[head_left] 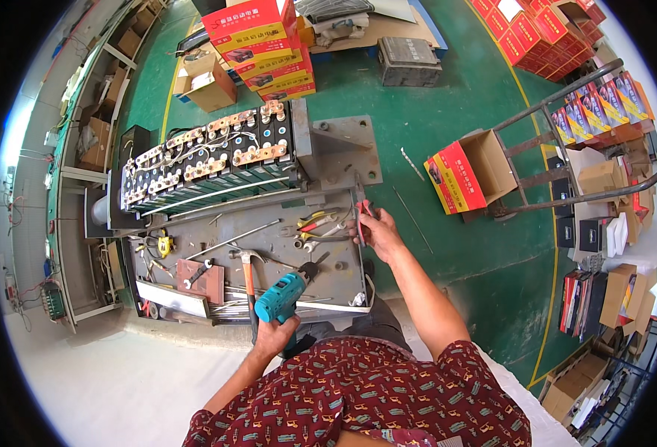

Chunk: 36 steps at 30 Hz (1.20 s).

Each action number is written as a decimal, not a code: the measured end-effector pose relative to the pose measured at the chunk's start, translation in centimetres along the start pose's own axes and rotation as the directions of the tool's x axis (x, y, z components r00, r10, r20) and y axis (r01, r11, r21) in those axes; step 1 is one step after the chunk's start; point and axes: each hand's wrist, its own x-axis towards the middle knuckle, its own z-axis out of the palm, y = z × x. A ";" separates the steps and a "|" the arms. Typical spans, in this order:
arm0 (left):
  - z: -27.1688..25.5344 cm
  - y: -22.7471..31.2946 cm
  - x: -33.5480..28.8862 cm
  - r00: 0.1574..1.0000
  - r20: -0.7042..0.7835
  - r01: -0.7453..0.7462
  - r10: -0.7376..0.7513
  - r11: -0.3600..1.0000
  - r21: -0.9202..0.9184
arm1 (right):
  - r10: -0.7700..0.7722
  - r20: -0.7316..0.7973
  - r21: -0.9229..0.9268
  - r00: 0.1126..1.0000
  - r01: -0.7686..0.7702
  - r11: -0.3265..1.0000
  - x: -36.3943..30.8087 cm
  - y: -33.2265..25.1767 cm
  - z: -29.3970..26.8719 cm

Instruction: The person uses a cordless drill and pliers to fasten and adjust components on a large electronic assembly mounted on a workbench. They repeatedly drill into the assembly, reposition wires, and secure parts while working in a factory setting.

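My left hand (278, 335) is closed round the grip of a teal cordless drill (281, 294), its dark chuck pointing up and right over the tool tray. Between the fingers of my right hand (380, 232) are red-handled pliers (364, 211), held at the tray's right edge with the jaws pointing away from me. A claw hammer (249, 276) with an orange handle lies left of the drill. Beyond the tools stands a long battery pack (209, 153) with copper bars and white wires on top, against a grey metal bracket (339, 145).
The metal tray (298, 257) holds wrenches (317, 223), a yellow tape measure (165, 246), rods and a reddish block (201, 281). On the green floor to the right are an open red-yellow carton (458, 175) and a hand truck (559, 195). Shelving (83, 179) runs along the left; stacked cartons (265, 52) stand ahead.
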 end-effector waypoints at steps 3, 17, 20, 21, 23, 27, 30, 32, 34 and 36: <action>-0.2 -0.5 0.0 1.000 0.008 0.001 -0.001 1.000 0.022 | -0.016 0.054 0.024 0.998 0.015 1.000 0.2 0.0 0.1; -0.2 -1.3 -0.3 1.000 -0.005 0.004 -0.004 1.000 -0.015 | -0.019 0.088 -0.081 0.996 0.027 0.996 0.0 0.0 0.7; -0.1 -1.0 -0.4 1.000 -0.007 0.008 -0.009 1.000 -0.023 | -0.032 0.044 -0.042 0.999 0.033 0.999 0.2 0.0 0.5; -0.1 -0.9 -0.4 1.000 -0.007 0.011 -0.011 1.000 -0.021 | -0.035 0.040 -0.044 0.999 0.037 0.998 0.4 0.0 0.5; 0.0 -0.8 -0.4 1.000 -0.005 0.009 -0.009 1.000 -0.013 | -0.032 0.039 -0.050 0.999 0.034 0.998 0.6 -0.1 0.4; -0.1 -1.2 -0.4 1.000 -0.001 -0.016 0.016 1.000 -0.017 | -0.020 0.060 -0.086 0.998 0.025 0.996 0.7 0.2 0.9; -0.2 -1.2 -0.3 1.000 0.012 -0.021 0.021 1.000 0.001 | -0.011 0.056 -0.125 0.998 0.018 0.992 0.6 0.3 0.9; -0.1 -0.9 -0.3 1.000 -0.006 -0.016 0.016 1.000 -0.002 | 0.001 0.062 -0.117 0.998 0.007 0.993 0.3 0.4 0.9; 0.1 -0.6 -0.3 1.000 -0.017 -0.022 0.022 1.000 -0.006 | 0.010 0.080 -0.074 0.997 -0.004 0.997 0.2 0.5 0.3; 0.2 -0.3 -0.4 0.999 -0.028 -0.037 0.036 0.999 -0.008 | 0.081 0.152 -0.003 0.985 -0.081 0.997 0.3 0.3 -0.5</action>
